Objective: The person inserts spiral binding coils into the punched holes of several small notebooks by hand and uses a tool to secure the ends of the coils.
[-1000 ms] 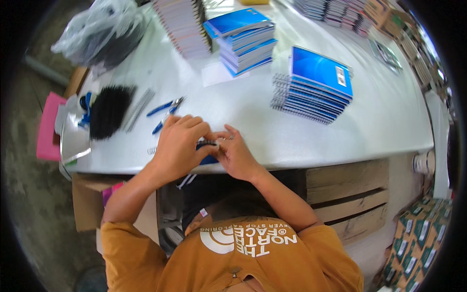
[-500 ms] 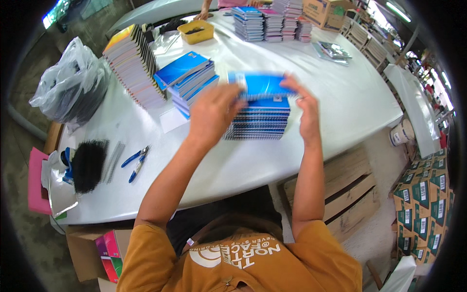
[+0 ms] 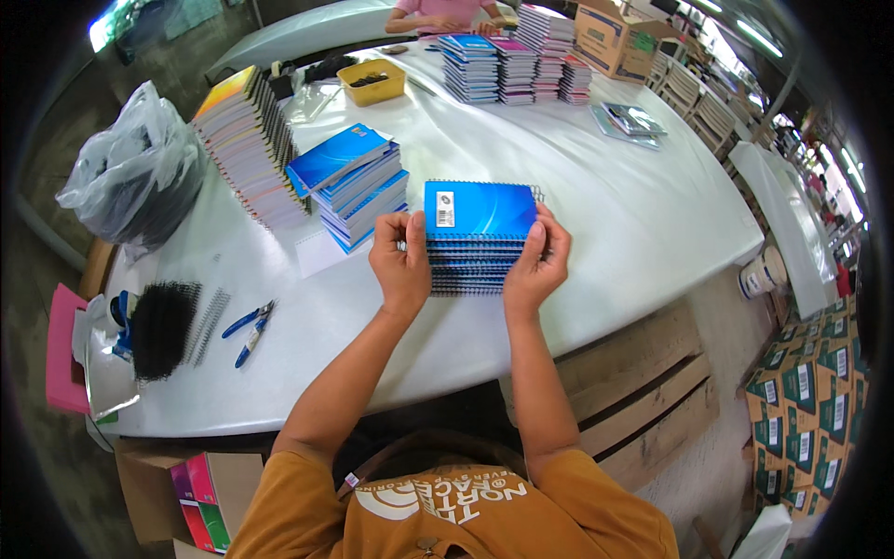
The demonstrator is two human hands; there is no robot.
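A neat stack of blue spiral notebooks (image 3: 466, 265) stands on the white-covered table in front of me. The top blue notebook (image 3: 494, 210) lies flat on it, with a white label near its left edge. My left hand (image 3: 402, 265) closes on its left side, the thumb up along the edge. On the opposite side, my right hand (image 3: 537, 261) grips the right edge with bent fingers. To the left is a looser pile of blue notebooks (image 3: 340, 158), its top one askew.
Farther left are a tall notebook stack (image 3: 247, 154) and a plastic bag (image 3: 140, 172). Blue-handled pliers (image 3: 250, 331) lie beside black wire coils (image 3: 166, 331). Beyond are a yellow tub (image 3: 372, 84), notebook piles (image 3: 470, 70), a cardboard box (image 3: 615, 37) and a person in pink (image 3: 447, 14).
The top notebook, tilted above the stack before, now lies on it. Both hands have come down to its sides. The person across the table shows more, both hands together.
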